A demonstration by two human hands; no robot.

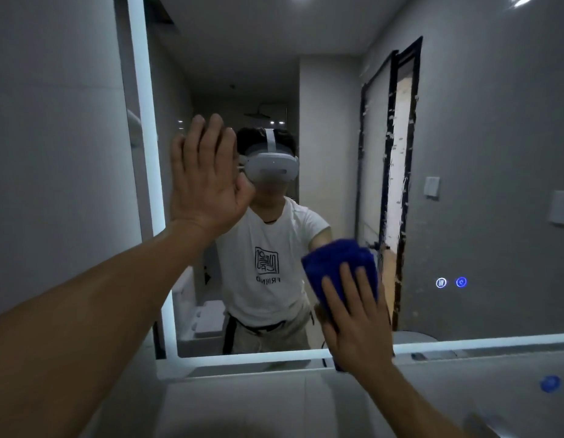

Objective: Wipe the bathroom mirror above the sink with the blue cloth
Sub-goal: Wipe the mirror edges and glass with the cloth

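Grey bathroom, lit mirror point(337, 121): our right hand point(356, 324), fingers straight, presses the blue cloth point(337, 263) against the glass near its lower edge; our left hand point(204, 181) lies flat higher up, gripping nothing. Reflected T-shirt point(268, 248) lettering partly reads "FRI".

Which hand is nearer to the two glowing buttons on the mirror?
Right. The right hand, pressing the blue cloth, is left of and slightly below the glowing buttons; the left hand lies flat on the mirror, much farther up-left.

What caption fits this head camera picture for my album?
Right hand presses a blue cloth on the mirror while the left hand lies flat higher up.
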